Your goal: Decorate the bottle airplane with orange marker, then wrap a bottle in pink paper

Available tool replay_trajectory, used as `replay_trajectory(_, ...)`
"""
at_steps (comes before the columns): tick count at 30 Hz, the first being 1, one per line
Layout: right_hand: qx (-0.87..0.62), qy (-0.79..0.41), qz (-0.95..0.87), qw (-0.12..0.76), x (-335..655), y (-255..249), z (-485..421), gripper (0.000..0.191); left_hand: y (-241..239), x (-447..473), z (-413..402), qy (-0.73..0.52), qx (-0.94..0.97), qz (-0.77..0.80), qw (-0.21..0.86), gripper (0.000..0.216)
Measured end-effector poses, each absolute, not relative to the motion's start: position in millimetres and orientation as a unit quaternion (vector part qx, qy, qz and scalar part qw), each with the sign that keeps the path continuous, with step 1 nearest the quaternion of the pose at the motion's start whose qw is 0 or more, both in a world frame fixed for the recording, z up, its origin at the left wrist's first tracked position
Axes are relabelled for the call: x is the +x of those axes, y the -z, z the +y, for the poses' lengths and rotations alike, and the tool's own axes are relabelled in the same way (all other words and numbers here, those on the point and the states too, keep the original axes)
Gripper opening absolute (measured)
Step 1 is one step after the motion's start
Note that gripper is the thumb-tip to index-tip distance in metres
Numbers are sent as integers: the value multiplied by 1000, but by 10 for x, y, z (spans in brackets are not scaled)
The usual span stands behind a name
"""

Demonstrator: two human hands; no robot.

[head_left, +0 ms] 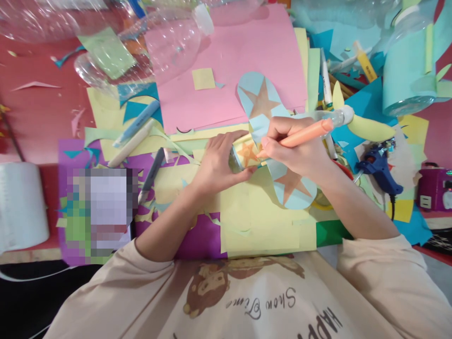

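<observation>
My left hand is wrapped round a small bottle covered in yellow paper that bears an orange star. My right hand grips an orange marker, its tip touching the star on the bottle. Light blue paper wings with brown stars stick out above and below the bottle, lying on yellow paper.
A pink sheet and clear plastic bottles lie at the back. Markers rest to the left, a blue glue gun to the right, a white roll at far left. Paper scraps are strewn about.
</observation>
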State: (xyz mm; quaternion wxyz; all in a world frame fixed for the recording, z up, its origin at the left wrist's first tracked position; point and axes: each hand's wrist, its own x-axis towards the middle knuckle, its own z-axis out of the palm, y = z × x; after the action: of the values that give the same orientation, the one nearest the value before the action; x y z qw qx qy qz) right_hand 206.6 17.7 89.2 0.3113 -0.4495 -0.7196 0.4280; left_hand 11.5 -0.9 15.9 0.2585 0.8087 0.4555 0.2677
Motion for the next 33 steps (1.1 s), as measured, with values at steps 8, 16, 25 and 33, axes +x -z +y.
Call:
replay_trajectory(8, -439, -445, -723, 293, 2075, -870, 176, 35, -158, 117, -8, -278, 806, 455, 256, 62)
replay_trajectory(16, -458, -430, -716, 303, 2069, -874, 183, 33, -155, 111, -11, -263, 808, 460, 258, 62)
replay_trajectory(25, -442, -439, -705, 339, 2080, -883, 185, 28, -168, 118, -7, -267, 806, 458, 262, 62)
replay_trajectory(33, -429, -433, -710, 353, 2078, -889, 184, 30, -162, 119, -17, -272, 806, 459, 257, 60)
